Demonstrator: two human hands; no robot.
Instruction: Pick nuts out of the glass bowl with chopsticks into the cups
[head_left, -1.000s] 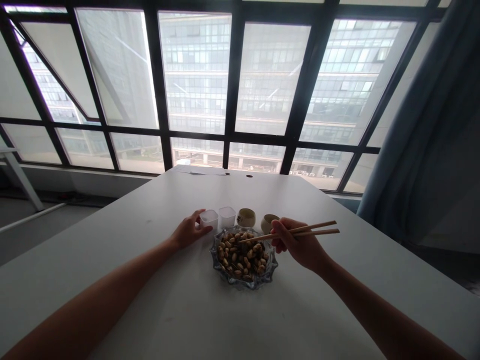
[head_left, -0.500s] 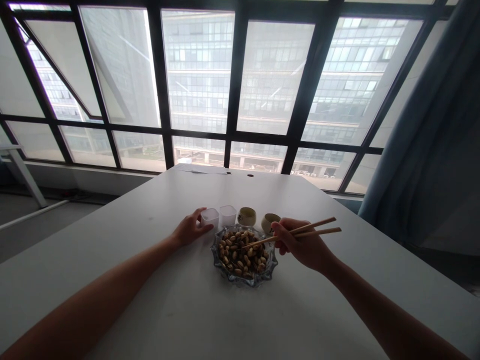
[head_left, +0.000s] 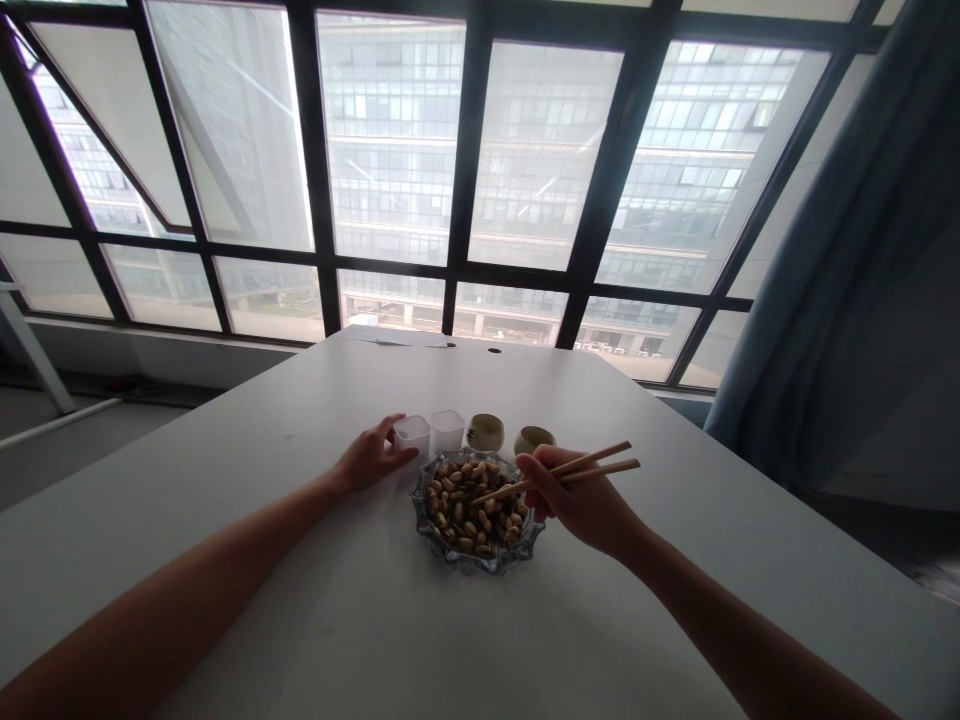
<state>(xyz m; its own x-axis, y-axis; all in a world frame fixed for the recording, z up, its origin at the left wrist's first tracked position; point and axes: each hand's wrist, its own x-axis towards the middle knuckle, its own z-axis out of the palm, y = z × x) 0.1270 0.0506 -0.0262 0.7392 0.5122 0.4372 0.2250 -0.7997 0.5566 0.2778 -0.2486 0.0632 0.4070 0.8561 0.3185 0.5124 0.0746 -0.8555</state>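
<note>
A glass bowl (head_left: 480, 562) with a jagged rim holds a heap of pistachios (head_left: 466, 515). My right hand (head_left: 574, 498) grips a pair of wooden chopsticks (head_left: 592, 463) over the bowl's right rim, their tips among the nuts. To the left, my left hand (head_left: 373, 455) has its thumb and fingers around the left translucent plastic cup (head_left: 412, 436). A second translucent cup (head_left: 448, 431) stands beside that one. Behind the bowl are a small beige cup (head_left: 486, 432) with dark writing and another beige cup (head_left: 534, 438), partly behind my right hand.
The white table (head_left: 300, 580) reaches to the windows. Papers (head_left: 401, 338) lie at its far edge, near two dark round spots. A blue-grey curtain (head_left: 810, 280) hangs at the right, and a white table leg (head_left: 34, 350) shows at the far left.
The view has shifted slightly, moving the scene a little left. My right hand has moved slightly left over the bowl with the chopsticks. My left hand stays at the plastic cup.
</note>
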